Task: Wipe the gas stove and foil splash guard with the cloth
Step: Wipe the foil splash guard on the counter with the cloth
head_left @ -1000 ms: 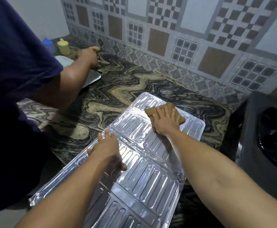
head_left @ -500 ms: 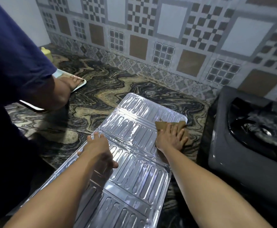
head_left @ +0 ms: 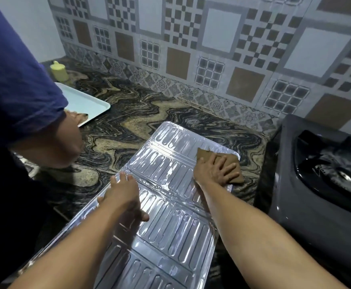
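Note:
The ribbed foil splash guard (head_left: 166, 224) lies flat on the marble counter, running from the near edge toward the wall. My right hand (head_left: 214, 170) presses the brown cloth (head_left: 233, 163) flat onto the guard's far right corner, fingers spread over it. My left hand (head_left: 122, 195) rests palm down on the guard's left edge, fingers apart, holding nothing. The dark grey gas stove (head_left: 320, 184) stands at the right, its black burner top partly in view.
Another person in a dark blue shirt (head_left: 13, 101) leans in from the left, their arm over a white tray (head_left: 84, 103). A yellow container (head_left: 59, 71) stands by the tiled wall. The marble counter (head_left: 132, 119) stretches between tray and guard.
My right hand has slid the cloth from the guard's far middle toward its right edge and corner. The other person's arm has drawn back toward the tray. My view has shifted right.

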`<state>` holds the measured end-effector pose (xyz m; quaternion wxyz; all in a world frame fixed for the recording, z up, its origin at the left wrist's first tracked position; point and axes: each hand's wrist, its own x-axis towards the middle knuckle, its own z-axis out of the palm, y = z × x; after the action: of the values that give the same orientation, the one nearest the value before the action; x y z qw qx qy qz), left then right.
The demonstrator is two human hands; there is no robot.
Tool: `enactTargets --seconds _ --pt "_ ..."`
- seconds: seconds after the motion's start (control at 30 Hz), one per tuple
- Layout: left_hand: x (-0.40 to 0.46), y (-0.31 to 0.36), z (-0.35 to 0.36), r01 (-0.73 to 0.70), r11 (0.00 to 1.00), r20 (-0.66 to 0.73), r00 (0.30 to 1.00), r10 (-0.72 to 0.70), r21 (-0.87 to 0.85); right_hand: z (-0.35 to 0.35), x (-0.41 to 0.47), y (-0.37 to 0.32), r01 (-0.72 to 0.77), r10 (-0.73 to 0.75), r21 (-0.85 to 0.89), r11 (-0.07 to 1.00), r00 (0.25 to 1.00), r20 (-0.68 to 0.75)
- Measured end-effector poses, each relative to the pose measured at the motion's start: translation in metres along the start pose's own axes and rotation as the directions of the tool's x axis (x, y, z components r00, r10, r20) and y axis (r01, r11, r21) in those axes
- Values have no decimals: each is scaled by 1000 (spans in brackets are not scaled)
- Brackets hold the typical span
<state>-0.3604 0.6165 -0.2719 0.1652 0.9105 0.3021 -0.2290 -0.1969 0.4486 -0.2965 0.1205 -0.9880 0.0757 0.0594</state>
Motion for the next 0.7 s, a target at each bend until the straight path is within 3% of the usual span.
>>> enactTargets --seconds 0.1,0.27,0.47,0.7 --pt "-2 2 1 -15 1000 1 1000 15 22 1 20 -21 72 -72 -7 997 997 16" --pt "-6 2 -3 -24 997 0 1000 24 80 7 42 -65 329 -323 -59 942 942 93" --pt "-7 -1 -6 -8 994 2 1000 8 113 22 20 -104 738 -702 -106 667 670 242" --pt "-11 -4 -10 22 991 -9 1000 -21 132 27 -50 -76 922 -875 -27 386 375 305"
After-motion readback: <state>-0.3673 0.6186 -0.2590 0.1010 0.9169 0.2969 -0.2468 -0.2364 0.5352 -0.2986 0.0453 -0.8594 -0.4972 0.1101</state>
